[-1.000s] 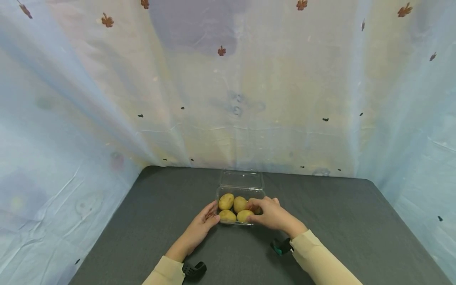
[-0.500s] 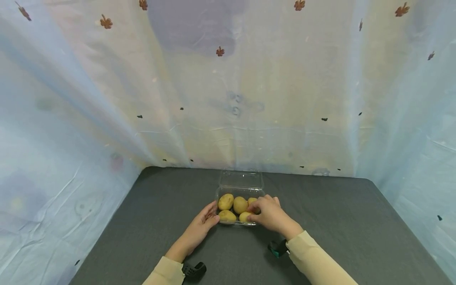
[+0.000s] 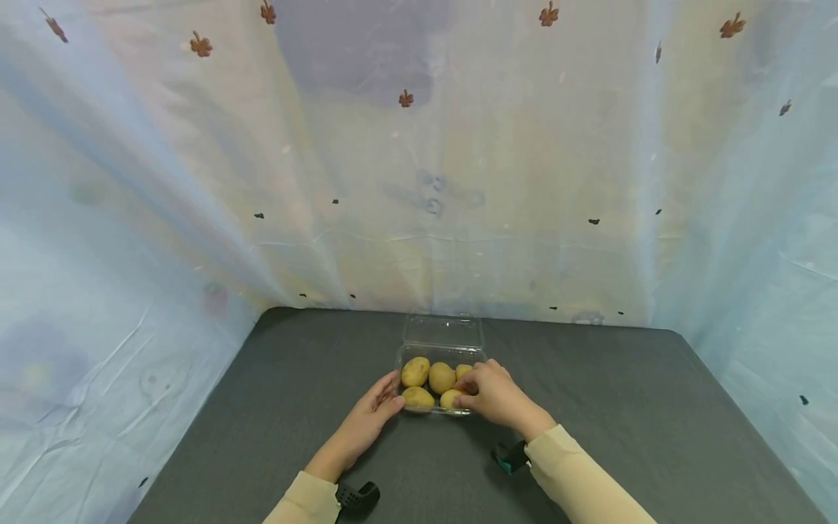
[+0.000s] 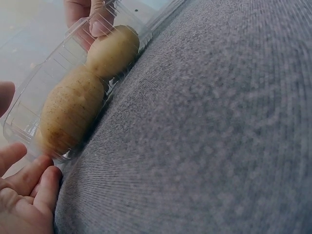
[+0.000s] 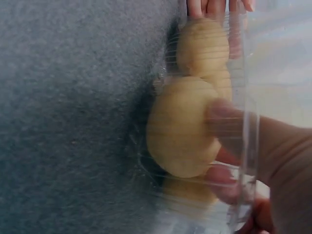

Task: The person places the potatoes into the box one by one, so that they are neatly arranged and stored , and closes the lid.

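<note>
A clear plastic clamshell container [image 3: 401, 356] holds several yellow potatoes [image 3: 415, 371] on the grey table. Its lid [image 3: 444, 331] lies folded back, away from me. My right hand [image 3: 500, 397] reaches in over the right side and pinches the front right potato [image 3: 452, 399] between thumb and fingers. Through the clear wall, the right wrist view shows the thumb [image 5: 226, 119] against this potato [image 5: 180, 129]. My left hand [image 3: 366, 418] rests against the container's left end with fingers extended, beside the front left potato [image 4: 73, 109]. The right hand partly hides the back right potato [image 3: 463, 370].
The dark grey tabletop [image 3: 314, 364] extends around the container. A pale patterned curtain [image 3: 419, 255] hangs behind the table and along both sides. A black band [image 3: 358, 498] is on the left wrist, another [image 3: 511, 457] on the right.
My right hand has shifted slightly right with the front right potato, uncovering more of the back right one. The left hand stays at the container's left end.
</note>
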The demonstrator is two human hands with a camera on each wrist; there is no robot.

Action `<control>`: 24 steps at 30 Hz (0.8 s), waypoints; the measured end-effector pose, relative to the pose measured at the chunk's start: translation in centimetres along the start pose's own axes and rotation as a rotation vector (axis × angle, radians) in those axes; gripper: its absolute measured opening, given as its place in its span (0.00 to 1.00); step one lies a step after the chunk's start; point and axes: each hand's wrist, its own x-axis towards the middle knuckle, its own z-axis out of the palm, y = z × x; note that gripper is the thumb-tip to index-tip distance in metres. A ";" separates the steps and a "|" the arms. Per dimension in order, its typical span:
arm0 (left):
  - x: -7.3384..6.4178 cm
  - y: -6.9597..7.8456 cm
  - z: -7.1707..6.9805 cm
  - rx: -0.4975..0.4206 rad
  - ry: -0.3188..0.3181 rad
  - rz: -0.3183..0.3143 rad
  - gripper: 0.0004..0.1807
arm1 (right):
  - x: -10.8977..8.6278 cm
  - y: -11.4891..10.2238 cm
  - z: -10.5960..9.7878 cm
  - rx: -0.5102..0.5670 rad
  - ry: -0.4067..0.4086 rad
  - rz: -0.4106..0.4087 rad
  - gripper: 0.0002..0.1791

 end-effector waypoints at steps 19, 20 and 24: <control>-0.1 0.5 0.1 -0.016 0.002 -0.006 0.37 | -0.7 3.4 -0.5 0.465 0.269 0.193 0.31; -0.1 0.6 0.1 -0.018 0.002 -0.007 0.37 | -0.7 3.6 -0.4 0.475 0.269 0.200 0.32; -0.1 0.6 0.1 -0.019 0.008 -0.007 0.36 | -0.6 4.3 0.0 0.497 0.267 0.230 0.35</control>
